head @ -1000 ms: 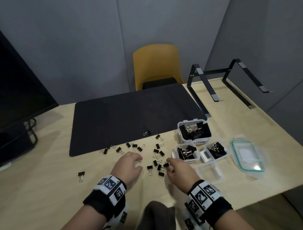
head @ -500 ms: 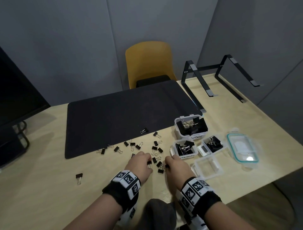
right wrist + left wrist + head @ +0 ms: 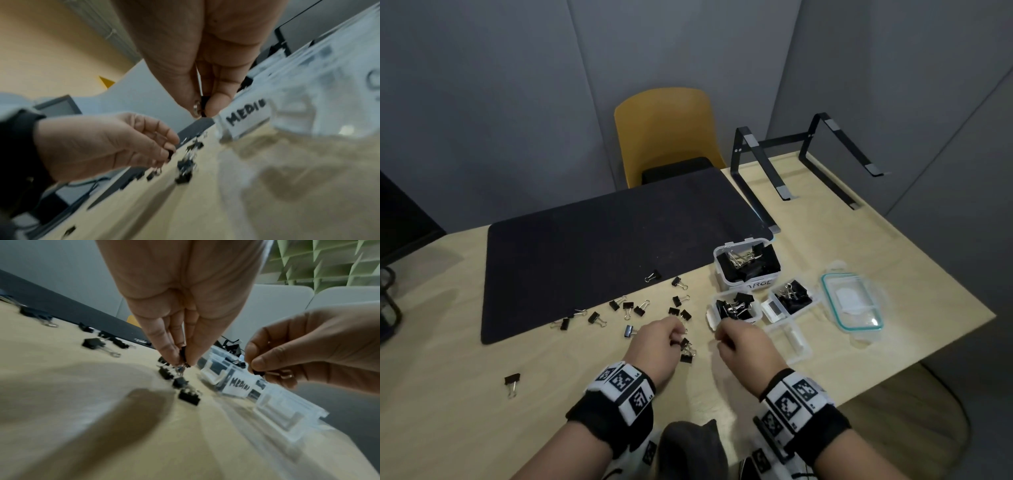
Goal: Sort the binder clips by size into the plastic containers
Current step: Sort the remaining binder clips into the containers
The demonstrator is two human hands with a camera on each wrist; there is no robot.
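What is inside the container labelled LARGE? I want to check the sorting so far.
The LARGE container holds black binder clips with silver wire handles, piled together. How many there are, and whether smaller ones lie underneath, cannot be seen.

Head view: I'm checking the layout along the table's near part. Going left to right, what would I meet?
Lone clip → left hand → right hand → teal-rimmed lid.

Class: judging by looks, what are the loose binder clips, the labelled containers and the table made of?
Binder clips: likely black painted metal with shiny wire handles. Containers: clear glossy plastic; contents show through. Table: pale wood or laminate, faint grain.
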